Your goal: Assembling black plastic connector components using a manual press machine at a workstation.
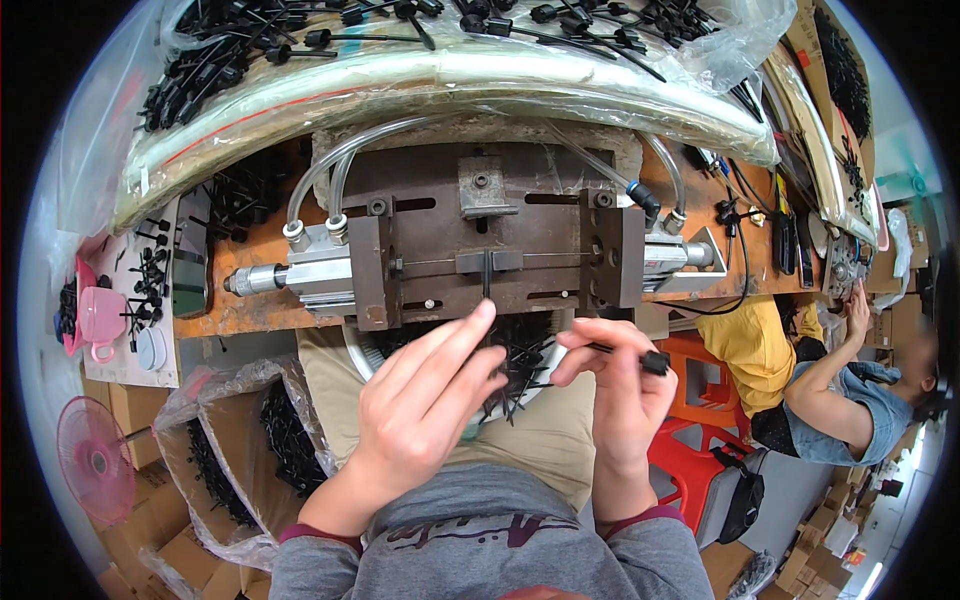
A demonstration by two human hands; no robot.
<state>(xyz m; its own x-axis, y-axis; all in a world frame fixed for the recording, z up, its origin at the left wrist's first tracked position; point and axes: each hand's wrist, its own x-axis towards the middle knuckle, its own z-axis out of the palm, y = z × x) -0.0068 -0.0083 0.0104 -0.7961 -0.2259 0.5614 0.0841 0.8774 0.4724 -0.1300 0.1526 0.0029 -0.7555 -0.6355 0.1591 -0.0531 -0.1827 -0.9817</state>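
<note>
My left hand [420, 405] reaches up to the fixture with its fingers stretched and apart. Its index fingertip meets the lower end of a thin black rod [487, 275], which stands in the small central block [472, 262] of the dark metal fixture [440, 220]. To the right, my right hand [630, 385] is closed on a black plastic stem with a thick, knobbed head [655, 363]. Below the fixture, a round white container [360, 350] on my lap holds many similar black stems [520, 365], partly hidden by my hands.
Pneumatic cylinders [322, 270] with clear hoses flank the fixture on the wooden bench [225, 322]. A plastic-lined tray [450, 75] of black parts lies behind. Lined cartons [235, 430] stand lower left; red stools [690, 460] and another person [850, 400] are at right.
</note>
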